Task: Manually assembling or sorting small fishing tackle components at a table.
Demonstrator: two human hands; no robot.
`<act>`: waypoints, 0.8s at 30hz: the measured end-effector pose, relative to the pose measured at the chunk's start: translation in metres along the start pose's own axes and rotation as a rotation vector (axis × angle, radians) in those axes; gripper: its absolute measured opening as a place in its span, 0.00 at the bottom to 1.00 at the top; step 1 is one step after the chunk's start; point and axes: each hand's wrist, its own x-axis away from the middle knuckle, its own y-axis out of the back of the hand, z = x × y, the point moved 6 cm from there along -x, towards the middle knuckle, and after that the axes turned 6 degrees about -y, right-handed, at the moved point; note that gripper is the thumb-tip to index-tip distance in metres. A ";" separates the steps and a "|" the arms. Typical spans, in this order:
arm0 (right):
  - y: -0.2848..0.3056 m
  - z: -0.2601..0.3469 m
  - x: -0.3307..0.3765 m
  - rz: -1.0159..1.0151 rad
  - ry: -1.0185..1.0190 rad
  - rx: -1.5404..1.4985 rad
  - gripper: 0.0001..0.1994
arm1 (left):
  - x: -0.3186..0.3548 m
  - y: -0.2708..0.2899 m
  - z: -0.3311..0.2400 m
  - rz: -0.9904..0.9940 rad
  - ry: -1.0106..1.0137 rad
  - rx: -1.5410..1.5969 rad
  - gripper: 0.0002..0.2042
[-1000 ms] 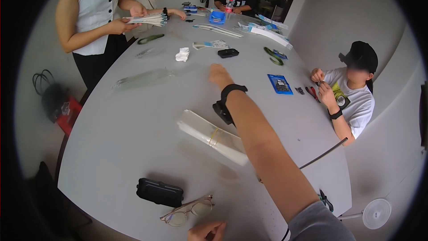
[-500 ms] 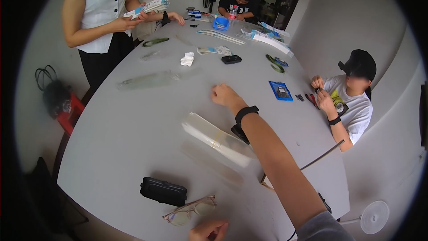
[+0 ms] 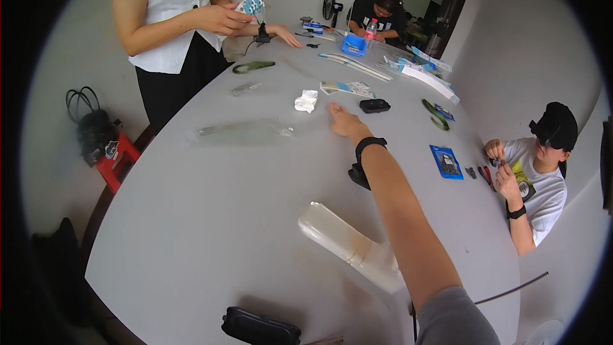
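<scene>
My right hand [image 3: 348, 121] reaches far out over the grey table, a black band on its wrist. Its fingers stretch forward, slightly apart, with nothing seen in them. Just beyond and left of the fingertips lies a crumpled white tissue [image 3: 306, 101]. To the hand's right is a small black case [image 3: 375, 106], and behind it some printed paper strips [image 3: 348, 89]. A bundle of clear plastic sleeves [image 3: 338, 236], held by a yellowish band, lies beside my forearm. Nearest me is a larger black case [image 3: 261, 327]. My left hand is out of view.
A flat clear plastic bag [image 3: 242, 131] lies left of my hand. Across the table are a blue tray [image 3: 354, 45], a bottle [image 3: 371, 29] and white strips [image 3: 355, 66]. A blue packet [image 3: 447, 162] lies near a seated co-worker at right. Other people are around the far end.
My right hand has moved farther out toward the tissue, its fingers stretching out. The view has shifted, so my left hand has left the picture and the eyeglasses nearly have. The standing person's paper strips are turned.
</scene>
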 end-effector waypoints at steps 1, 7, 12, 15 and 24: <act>0.001 0.000 -0.005 -0.001 0.005 0.001 0.31 | 0.000 -0.002 0.003 0.017 0.041 0.056 0.05; 0.023 -0.011 -0.016 -0.218 -0.124 -0.137 0.18 | -0.017 0.007 -0.009 -0.017 0.093 0.132 0.06; 0.013 0.000 -0.038 -0.151 0.123 -0.179 0.20 | -0.012 0.006 -0.005 0.000 0.083 0.085 0.05; 0.007 0.020 -0.043 -0.077 0.144 -0.120 0.23 | -0.009 0.007 -0.003 -0.028 0.086 0.076 0.05; 0.015 0.026 -0.038 -0.037 -0.014 -0.092 0.26 | -0.007 0.005 -0.001 -0.043 0.067 0.103 0.05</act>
